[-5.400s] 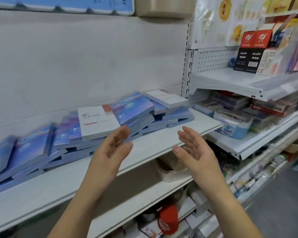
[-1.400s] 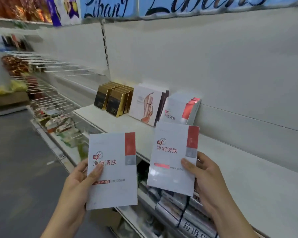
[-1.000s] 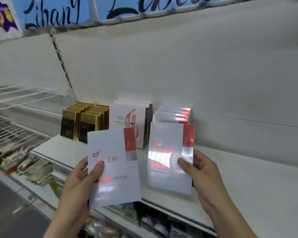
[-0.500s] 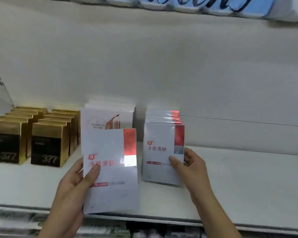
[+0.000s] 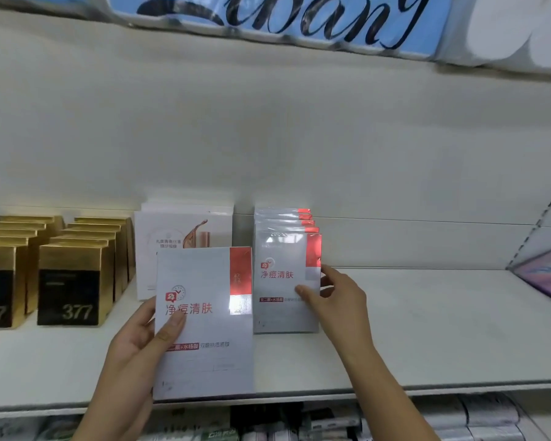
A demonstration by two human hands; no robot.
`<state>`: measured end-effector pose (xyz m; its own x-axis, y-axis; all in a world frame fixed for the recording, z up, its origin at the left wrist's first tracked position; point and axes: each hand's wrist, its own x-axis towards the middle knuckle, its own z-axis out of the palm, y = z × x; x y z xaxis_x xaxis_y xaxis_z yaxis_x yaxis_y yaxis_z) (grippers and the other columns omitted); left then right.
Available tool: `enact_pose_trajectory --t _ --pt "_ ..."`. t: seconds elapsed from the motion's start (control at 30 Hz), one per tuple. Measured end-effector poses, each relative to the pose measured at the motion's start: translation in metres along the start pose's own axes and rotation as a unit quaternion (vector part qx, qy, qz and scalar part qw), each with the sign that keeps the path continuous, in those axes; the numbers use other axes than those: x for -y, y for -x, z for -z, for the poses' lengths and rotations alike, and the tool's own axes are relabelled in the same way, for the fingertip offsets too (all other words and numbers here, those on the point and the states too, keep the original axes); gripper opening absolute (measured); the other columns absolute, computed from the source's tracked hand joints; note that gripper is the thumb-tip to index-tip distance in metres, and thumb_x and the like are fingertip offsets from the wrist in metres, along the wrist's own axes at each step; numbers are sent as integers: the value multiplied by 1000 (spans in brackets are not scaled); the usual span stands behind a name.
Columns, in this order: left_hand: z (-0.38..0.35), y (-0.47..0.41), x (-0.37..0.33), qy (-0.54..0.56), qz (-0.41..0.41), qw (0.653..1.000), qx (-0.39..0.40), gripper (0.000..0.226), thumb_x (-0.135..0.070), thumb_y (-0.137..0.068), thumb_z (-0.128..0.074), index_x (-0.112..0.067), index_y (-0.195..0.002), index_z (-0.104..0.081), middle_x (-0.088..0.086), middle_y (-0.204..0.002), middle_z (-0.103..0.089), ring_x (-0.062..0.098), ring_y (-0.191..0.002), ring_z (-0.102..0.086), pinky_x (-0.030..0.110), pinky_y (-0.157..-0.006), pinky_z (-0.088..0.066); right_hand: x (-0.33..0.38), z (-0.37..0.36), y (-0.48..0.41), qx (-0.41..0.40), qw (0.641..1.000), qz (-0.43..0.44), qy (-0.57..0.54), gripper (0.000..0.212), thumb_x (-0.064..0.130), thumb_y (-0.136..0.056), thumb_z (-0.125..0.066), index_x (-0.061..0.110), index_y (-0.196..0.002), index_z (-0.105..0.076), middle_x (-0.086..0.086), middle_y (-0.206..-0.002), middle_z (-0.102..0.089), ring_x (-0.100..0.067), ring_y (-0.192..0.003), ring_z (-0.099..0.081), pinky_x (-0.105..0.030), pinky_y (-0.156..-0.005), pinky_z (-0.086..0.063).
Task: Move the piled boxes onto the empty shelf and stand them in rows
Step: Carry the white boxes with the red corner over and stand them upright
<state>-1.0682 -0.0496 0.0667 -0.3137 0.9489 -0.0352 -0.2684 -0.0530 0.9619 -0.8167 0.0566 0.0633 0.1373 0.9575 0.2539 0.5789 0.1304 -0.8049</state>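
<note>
My left hand (image 5: 140, 342) holds a white box with a red corner (image 5: 204, 326) upright in front of the white shelf (image 5: 427, 329), thumb on its face. A second box of the same kind (image 5: 282, 281) stands on the shelf at the front of a row of several like it (image 5: 283, 218). My right hand (image 5: 337, 300) grips its right edge, thumb on the front and fingers behind.
Left of the row stand white boxes with a rose-gold picture (image 5: 185, 240), then two rows of gold-and-black boxes marked 377 (image 5: 74, 275). A blue box (image 5: 544, 275) shows at the far right. Packed goods fill the shelf below (image 5: 299, 424).
My right hand has carried its box to the shelf and stood it at the front of the row. The left hand's box has come closer to the shelf edge.
</note>
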Motion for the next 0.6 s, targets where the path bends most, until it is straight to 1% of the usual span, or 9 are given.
enact_pose_trajectory --t 0.1,0.13,0.2,0.23,0.3,0.33,0.37,0.47,0.6 --pt "-8 3 2 0 -7 1000 -4 47 -30 -77 -68 -32 -123 -64 5 -107 -79 32 -93 -77 55 -82 -60 -1 9 7 -6 1000 -13 -21 47 51 -84 -74 31 -126 -63 12 -111 -68 -5 -95 -65 -28 -81 -56" --pt "-10 4 2 1 -11 1000 0 45 -30 -77 -68 -32 -122 -64 5 -106 -79 30 -90 -78 53 -79 -62 1 14 14 -21 999 -12 -41 45 53 -86 -71 33 -125 -61 15 -110 -67 -3 -96 -64 -22 -79 -52" --pt "-19 6 2 9 -17 1000 14 38 -26 -81 -67 -30 -119 -65 3 -104 -80 26 -89 -78 45 -74 -64 10 26 31 -25 992 -6 -123 29 52 -88 -69 38 -113 -64 18 -100 -71 0 -91 -66 -16 -75 -49" --pt "-25 7 3 14 -19 1000 20 35 -25 -83 -66 -29 -117 -66 2 -104 -80 25 -90 -78 43 -73 -64 14 31 40 10 984 -9 -177 26 50 -86 -71 38 -108 -68 18 -97 -73 -2 -90 -69 -18 -76 -51" --pt "-40 11 7 17 -23 999 30 31 -21 -86 -66 -28 -116 -66 1 -104 -80 23 -92 -78 41 -75 -64 21 33 58 124 958 -19 -257 34 44 -80 -76 34 -112 -71 13 -100 -77 -11 -91 -74 -26 -76 -58" --pt "-49 13 9 14 -26 999 37 31 -20 -86 -66 -27 -116 -66 2 -104 -80 23 -92 -78 40 -75 -64 23 33 65 170 945 -21 -278 36 36 -80 -79 30 -114 -71 9 -102 -78 -15 -93 -75 -28 -76 -59" --pt "-58 16 11 10 -30 998 47 31 -19 -86 -66 -27 -116 -67 2 -103 -80 23 -92 -78 38 -75 -64 22 32 69 191 939 -22 -287 35 27 -81 -80 26 -115 -72 6 -104 -78 -16 -94 -75 -29 -77 -60" --pt "-78 21 17 -13 -42 996 72 29 -16 -90 -66 -33 -113 -66 -2 -103 -80 18 -92 -77 37 -77 -64 14 38 69 177 938 -31 -295 30 11 -86 -78 19 -114 -71 3 -104 -79 -16 -97 -76 -31 -83 -61" --pt "-76 15 15 -23 -60 996 54 36 -23 -87 -66 -26 -123 -65 -6 -109 -79 16 -102 -75 37 -86 -61 4 46 54 160 942 -31 -293 27 5 -88 -74 17 -112 -71 3 -102 -80 -17 -96 -76 -32 -83 -62"
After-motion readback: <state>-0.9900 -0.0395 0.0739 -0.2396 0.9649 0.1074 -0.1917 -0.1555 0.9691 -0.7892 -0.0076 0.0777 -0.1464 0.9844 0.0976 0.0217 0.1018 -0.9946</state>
